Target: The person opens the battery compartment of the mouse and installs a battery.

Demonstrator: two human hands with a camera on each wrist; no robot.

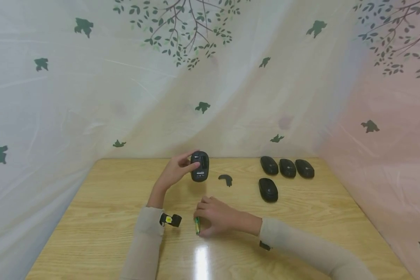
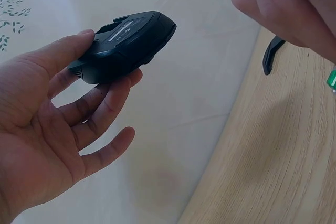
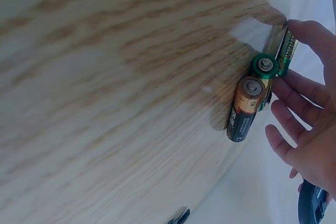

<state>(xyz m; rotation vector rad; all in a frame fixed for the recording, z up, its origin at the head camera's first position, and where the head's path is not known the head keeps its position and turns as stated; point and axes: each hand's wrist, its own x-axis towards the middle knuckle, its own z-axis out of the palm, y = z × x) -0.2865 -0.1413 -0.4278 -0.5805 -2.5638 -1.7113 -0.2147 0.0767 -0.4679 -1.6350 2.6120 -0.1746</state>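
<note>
Gripping black computer mouse (image 1: 200, 174), underside-out, in left hand (image 1: 175, 170). Pinching green battery (image 3: 286, 53) by its ends in right hand (image 1: 217, 216), near copper-topped battery (image 3: 244, 109) and second green battery (image 3: 264, 66).

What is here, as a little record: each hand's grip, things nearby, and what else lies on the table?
Left grip: holds a black mouse, underside toward the head camera
Right grip: pinches a green battery by its ends
Beside that battery: another green battery, a copper-topped battery
On the wooden table: a dark curved piece
Further right: three black mice in a row, a fourth mouse nearer the person
</note>
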